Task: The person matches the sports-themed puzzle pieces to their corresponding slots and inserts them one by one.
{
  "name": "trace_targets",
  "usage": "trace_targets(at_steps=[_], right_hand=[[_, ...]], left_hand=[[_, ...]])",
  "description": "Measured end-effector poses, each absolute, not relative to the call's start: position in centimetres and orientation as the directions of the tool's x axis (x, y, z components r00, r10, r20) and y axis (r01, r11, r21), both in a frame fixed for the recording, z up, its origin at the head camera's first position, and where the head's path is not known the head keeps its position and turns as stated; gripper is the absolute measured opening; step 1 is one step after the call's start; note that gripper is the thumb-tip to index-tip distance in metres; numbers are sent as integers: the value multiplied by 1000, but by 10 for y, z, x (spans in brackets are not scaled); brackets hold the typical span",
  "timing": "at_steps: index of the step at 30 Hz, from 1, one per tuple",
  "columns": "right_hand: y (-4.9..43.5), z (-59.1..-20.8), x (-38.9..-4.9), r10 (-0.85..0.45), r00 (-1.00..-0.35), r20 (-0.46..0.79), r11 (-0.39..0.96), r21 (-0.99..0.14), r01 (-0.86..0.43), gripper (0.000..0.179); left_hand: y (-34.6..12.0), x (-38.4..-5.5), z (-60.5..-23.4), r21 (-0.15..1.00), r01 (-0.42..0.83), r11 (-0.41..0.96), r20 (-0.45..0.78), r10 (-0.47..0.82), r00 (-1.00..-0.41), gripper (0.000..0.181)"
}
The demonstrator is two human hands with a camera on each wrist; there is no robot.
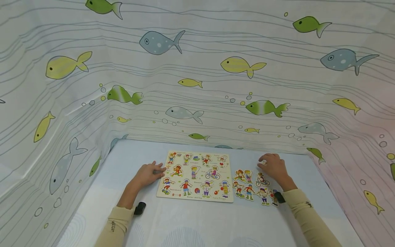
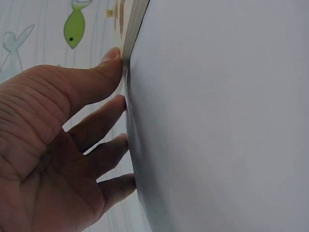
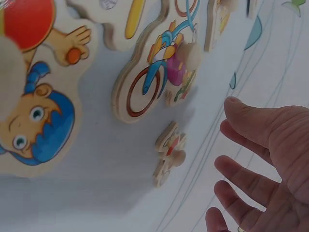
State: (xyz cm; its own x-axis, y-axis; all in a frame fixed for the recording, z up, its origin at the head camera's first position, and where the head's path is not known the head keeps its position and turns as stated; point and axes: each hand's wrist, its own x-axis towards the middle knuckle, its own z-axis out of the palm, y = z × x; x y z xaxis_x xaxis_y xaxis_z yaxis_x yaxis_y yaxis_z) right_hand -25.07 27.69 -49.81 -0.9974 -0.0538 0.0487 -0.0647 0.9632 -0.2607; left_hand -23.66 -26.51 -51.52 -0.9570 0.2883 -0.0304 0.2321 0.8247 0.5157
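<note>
A wooden puzzle board (image 1: 197, 197) printed with children playing sports lies flat on the table. My left hand (image 1: 148, 173) rests at its left side; in the left wrist view the thumb (image 2: 111, 60) touches the board's edge (image 2: 136, 29), and the fingertips meet the table. At the upper right of the loose pieces, my right hand (image 1: 274, 168) hovers with loosely bent fingers, holding nothing. Close to those fingers lies a small knobbed puzzle piece (image 3: 170, 151), apart from them in the right wrist view. A bicycle rider piece (image 1: 262, 181) lies just below the hand.
Several more loose pieces (image 1: 249, 192) lie right of the board, the lowest partly hidden by the right wrist camera (image 1: 279, 197). Fish-patterned walls (image 1: 197, 103) enclose the table's (image 1: 185, 219) back and sides.
</note>
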Motion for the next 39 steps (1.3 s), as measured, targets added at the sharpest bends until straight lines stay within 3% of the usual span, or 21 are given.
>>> trace_targets(at_steps=[19,39], right_hand=[[294,-506,-250,24,-999,-29,964,-263,30,23],[304,-511,-246,38,-999,-6,966,-256,38,23]], left_hand=[[-265,-236,-519,506,236,830,-24,287,-958,33],[-266,-237,-519,513,258,819,-5,304,-953,32]])
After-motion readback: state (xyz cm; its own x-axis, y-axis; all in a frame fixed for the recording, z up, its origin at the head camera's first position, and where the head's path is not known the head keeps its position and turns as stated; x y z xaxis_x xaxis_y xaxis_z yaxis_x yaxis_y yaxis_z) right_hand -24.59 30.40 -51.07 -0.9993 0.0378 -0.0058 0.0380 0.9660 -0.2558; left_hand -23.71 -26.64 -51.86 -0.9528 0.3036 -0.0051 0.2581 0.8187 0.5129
